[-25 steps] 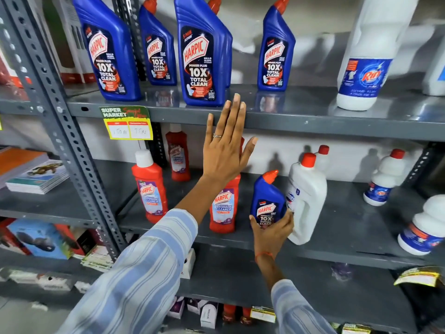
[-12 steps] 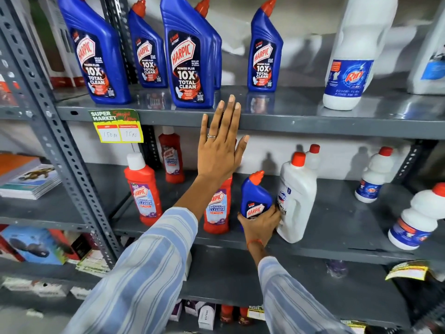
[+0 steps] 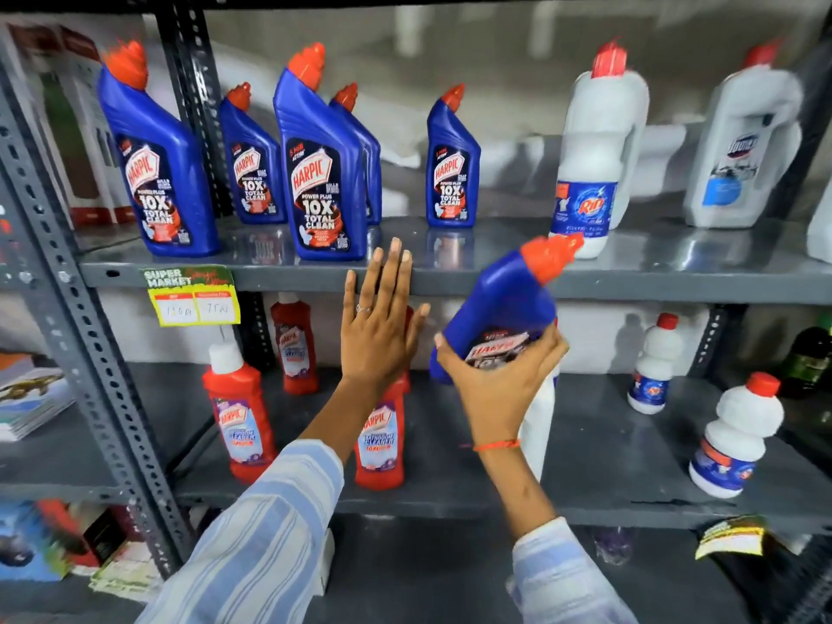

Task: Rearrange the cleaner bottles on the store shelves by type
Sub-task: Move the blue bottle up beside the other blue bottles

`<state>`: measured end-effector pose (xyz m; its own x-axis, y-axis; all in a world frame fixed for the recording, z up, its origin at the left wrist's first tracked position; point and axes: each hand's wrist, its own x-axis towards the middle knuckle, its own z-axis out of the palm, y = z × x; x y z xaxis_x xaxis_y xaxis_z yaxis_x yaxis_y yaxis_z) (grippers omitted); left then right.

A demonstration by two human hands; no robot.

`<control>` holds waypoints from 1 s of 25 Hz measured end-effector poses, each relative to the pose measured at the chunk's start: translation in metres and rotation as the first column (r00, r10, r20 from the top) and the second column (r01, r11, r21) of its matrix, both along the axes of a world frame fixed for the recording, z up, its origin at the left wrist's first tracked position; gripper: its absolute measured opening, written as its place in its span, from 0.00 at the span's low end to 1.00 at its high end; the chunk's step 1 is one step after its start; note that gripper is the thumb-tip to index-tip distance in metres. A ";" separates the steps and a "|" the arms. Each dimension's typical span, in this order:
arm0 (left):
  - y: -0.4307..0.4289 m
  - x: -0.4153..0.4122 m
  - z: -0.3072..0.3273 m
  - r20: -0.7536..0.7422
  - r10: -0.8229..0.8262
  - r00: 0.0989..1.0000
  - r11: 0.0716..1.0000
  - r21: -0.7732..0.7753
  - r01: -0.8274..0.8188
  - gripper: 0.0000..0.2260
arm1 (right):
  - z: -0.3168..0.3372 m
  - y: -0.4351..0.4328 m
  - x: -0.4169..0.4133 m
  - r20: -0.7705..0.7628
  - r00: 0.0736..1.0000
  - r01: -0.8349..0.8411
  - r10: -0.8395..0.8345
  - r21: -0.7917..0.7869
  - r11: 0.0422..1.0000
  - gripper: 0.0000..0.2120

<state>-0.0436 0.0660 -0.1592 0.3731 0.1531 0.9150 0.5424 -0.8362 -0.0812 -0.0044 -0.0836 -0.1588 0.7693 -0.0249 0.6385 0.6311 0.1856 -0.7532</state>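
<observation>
Grey slotted-steel store shelving (image 3: 630, 281) fills the view in several tiers. On the upper shelf, five blue plastic Harpic bottles with orange angled caps (image 3: 322, 173) stand upright at the left and middle; just right of them stand a tall white Rin bottle with a red cap (image 3: 594, 164) and another white jug (image 3: 743, 141). A green and yellow price tag (image 3: 193, 295) hangs from the upper shelf's front edge. On the middle shelf stand red Harpic bathroom-cleaner bottles (image 3: 241, 421). The left hand (image 3: 380, 331) is flat and open, fingers spread, its fingertips against the upper shelf's edge. The right hand (image 3: 499, 380) is clamped around a small blue Harpic bottle with an orange cap (image 3: 504, 308), held tilted in the air between the two shelves. Small white round-bodied bottles with red caps (image 3: 734, 443) stand at the right of the middle shelf.
</observation>
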 end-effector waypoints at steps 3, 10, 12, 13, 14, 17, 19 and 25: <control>-0.001 0.000 0.002 -0.002 0.011 1.000 1.000 0.002 -0.011 0.29 | 0.076 -0.003 0.004 0.046 0.999 -0.023 0.020 0.051 0.998 0.53; -0.010 -0.001 0.003 0.000 0.022 1.000 0.998 -0.052 -0.022 0.27 | 0.136 0.030 0.056 -0.279 0.952 -0.204 0.122 -0.285 0.937 0.31; -0.009 -0.001 0.003 -0.004 0.027 1.000 0.998 -0.057 -0.027 0.27 | 0.141 0.059 0.078 -0.160 0.987 -0.040 -0.021 -0.372 0.927 0.35; -0.008 0.000 0.003 -0.004 0.029 1.000 0.998 -0.050 -0.030 0.27 | 0.142 0.071 0.084 -0.117 0.991 0.017 -0.070 -0.397 0.917 0.41; -0.007 0.000 0.002 0.000 0.033 0.999 0.999 -0.040 -0.033 0.27 | 0.139 0.078 0.088 -0.083 0.991 0.059 -0.103 -0.416 0.907 0.48; -0.005 0.002 0.001 0.014 0.034 0.999 0.999 -0.027 -0.034 0.27 | 0.134 0.074 0.083 -0.061 0.993 0.064 -0.102 -0.448 0.892 0.54; -0.003 0.003 0.001 0.019 0.030 0.999 0.999 -0.024 -0.030 0.27 | 0.137 0.072 0.076 -0.027 0.992 0.100 -0.124 -0.435 0.895 0.55; -0.001 0.003 0.000 0.021 0.028 0.999 0.999 -0.019 -0.027 0.27 | 0.138 0.065 0.063 -0.019 0.993 0.096 -0.115 -0.430 0.898 0.56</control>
